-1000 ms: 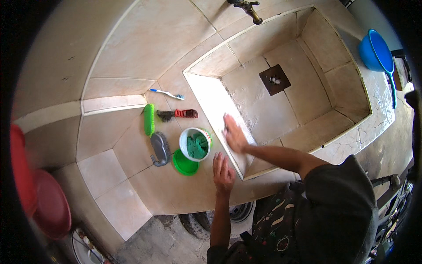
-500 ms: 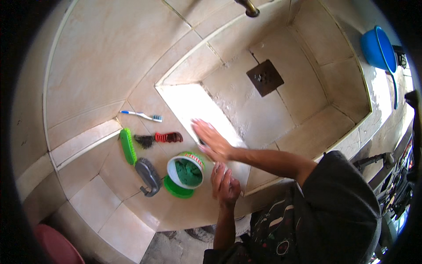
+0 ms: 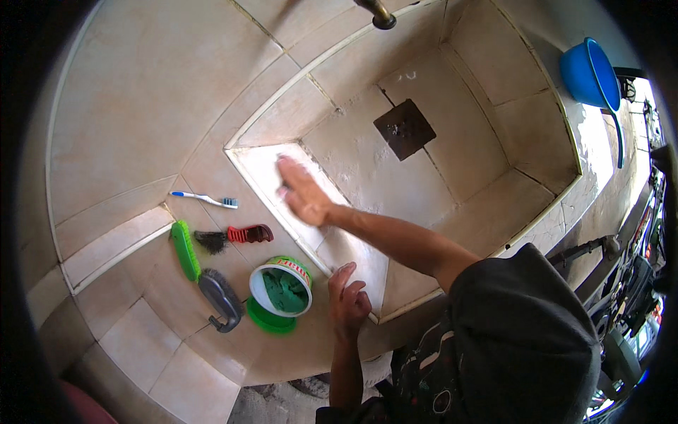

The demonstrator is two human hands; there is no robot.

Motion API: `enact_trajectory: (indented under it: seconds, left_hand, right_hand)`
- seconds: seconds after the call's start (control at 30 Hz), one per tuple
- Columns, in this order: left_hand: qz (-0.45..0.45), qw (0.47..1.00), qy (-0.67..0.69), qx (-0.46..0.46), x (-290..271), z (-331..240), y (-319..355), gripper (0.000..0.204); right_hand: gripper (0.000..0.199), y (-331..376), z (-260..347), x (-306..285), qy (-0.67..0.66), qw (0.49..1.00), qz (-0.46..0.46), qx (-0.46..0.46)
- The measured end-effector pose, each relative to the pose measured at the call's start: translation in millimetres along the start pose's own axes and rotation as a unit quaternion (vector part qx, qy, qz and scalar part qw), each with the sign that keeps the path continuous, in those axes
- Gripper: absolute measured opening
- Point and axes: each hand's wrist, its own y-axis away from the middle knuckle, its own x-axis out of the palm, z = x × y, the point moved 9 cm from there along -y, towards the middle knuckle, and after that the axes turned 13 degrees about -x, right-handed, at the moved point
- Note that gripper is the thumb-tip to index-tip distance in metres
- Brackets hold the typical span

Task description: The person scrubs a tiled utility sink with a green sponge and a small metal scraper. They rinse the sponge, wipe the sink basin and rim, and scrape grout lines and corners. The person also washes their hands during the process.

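My right hand (image 3: 305,194), slightly blurred, lies fingers outstretched along the bright, wet left wall (image 3: 263,166) of a tiled sink. No object shows in it. Nearer to me, my left hand (image 3: 349,304) is raised beside the sink's front left corner, its fingers loosely bent and apart, apparently holding nothing. Just left of it, a round white tub (image 3: 300,267) of green paste (image 3: 286,291) leans on its green lid (image 3: 272,318). Water or suds wet the sink floor (image 3: 353,166) around a dark square drain plate (image 3: 405,130).
Left of the tub lie a blue-and-white toothbrush (image 3: 205,199), a red-handled black brush (image 3: 249,234), a green brush (image 3: 185,251) and a grey brush (image 3: 222,295). A brass tap (image 3: 381,18) juts over the sink's far side. A blue dipper (image 3: 587,74) stands on the right ledge.
My right hand has slid away from me along the sink's left wall, apart from my left hand. My left hand's fingers have loosened a little. The whole view has shifted slightly.
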Motion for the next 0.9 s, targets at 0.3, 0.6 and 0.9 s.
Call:
enact_trajectory:
  seconds: [0.3,0.6,0.9]
  left_hand:
    - [-0.030,0.956,0.274,-0.104,-5.7,50.2,7.9,0.014]
    - [-0.006,0.943,0.320,-0.089,-10.1,49.1,5.0,0.010]
    - [-0.066,0.953,0.282,-0.091,-15.4,49.1,8.8,0.018]
  right_hand:
    - [0.065,-15.1,5.8,11.2,0.042,0.998,0.037,-0.008]
    - [0.051,-28.0,-13.6,-4.5,0.035,0.979,-0.070,0.186]
    - [0.013,-45.3,-0.8,-36.0,0.031,0.926,-0.344,0.154]
